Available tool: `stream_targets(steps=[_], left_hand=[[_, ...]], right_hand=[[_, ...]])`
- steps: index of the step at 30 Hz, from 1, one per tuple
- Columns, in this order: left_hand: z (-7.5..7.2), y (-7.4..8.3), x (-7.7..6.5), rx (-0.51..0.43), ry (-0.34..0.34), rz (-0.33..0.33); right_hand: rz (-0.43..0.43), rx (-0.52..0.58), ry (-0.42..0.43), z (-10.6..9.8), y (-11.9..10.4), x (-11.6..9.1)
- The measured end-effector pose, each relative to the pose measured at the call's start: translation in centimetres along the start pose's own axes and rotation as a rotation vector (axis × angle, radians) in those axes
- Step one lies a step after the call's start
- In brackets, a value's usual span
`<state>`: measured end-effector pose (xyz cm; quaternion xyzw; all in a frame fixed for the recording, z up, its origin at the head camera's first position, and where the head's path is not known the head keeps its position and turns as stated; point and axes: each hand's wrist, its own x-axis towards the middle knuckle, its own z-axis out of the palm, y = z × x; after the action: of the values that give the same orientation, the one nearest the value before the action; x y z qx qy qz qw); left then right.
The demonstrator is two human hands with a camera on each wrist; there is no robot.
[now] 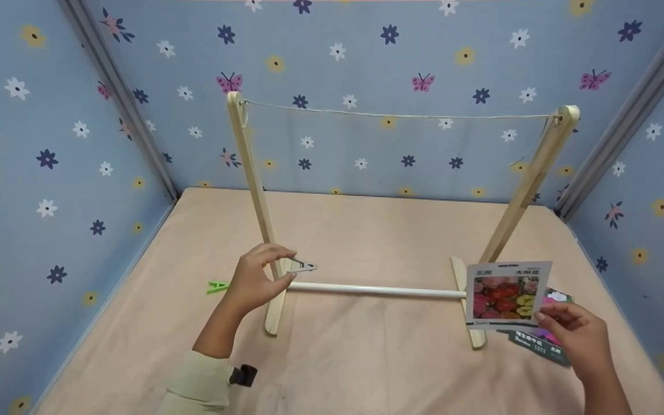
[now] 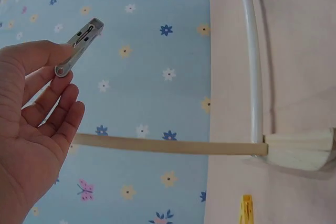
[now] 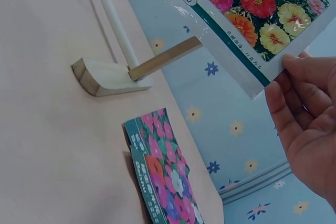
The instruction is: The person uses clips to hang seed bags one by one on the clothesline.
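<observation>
My left hand (image 1: pixel 254 282) pinches a grey clothespin (image 2: pixel 79 51) by its handle ends between thumb and forefinger. It is raised in front of the left wooden post (image 1: pixel 254 184). At the right, my right hand (image 1: pixel 583 337) holds up a seed packet (image 1: pixel 505 297) by its lower corner, between thumb and fingers. The packet's front shows red, pink, orange and yellow flowers. A second seed packet (image 3: pixel 167 169), with pink and purple flowers and a green band, lies on the table below the right hand. A string (image 1: pixel 395 116) runs between the tops of the two posts.
A white rod (image 1: pixel 375 290) joins the wooden feet of the frame. The right post (image 1: pixel 531 184) leans outward. A green clothespin (image 1: pixel 217 287) lies left of the left foot, and a yellow clothespin (image 2: pixel 246 211) shows in the left wrist view. Flowered panels (image 1: pixel 361 63) enclose the table.
</observation>
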<state>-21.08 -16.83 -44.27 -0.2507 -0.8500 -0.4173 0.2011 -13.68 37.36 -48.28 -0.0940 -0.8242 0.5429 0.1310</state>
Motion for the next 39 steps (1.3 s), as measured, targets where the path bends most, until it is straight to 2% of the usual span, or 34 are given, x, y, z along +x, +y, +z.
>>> stream_targets(steps=[5,17,24,34,39], left_hand=[[0.4,0.8,0.8,-0.008,-0.026,0.056],[1.4,2.8,3.1,-0.055,-0.046,0.157],[1.9,4.2,4.7,-0.057,-0.05,0.242],[1.6,7.1,7.3,-0.135,-0.064,0.256],[1.2,8.9,8.9,-0.128,-0.069,0.285]], right_hand=[[-0.019,-0.036,0.006,0.4,-0.9,0.0],[-0.024,-0.015,0.01,1.2,-2.3,0.2],[-0.106,0.003,0.02,1.9,-2.7,0.3],[-0.141,-0.014,0.011,2.2,-4.3,0.6],[-0.179,-0.025,0.006,2.4,-5.2,0.9]])
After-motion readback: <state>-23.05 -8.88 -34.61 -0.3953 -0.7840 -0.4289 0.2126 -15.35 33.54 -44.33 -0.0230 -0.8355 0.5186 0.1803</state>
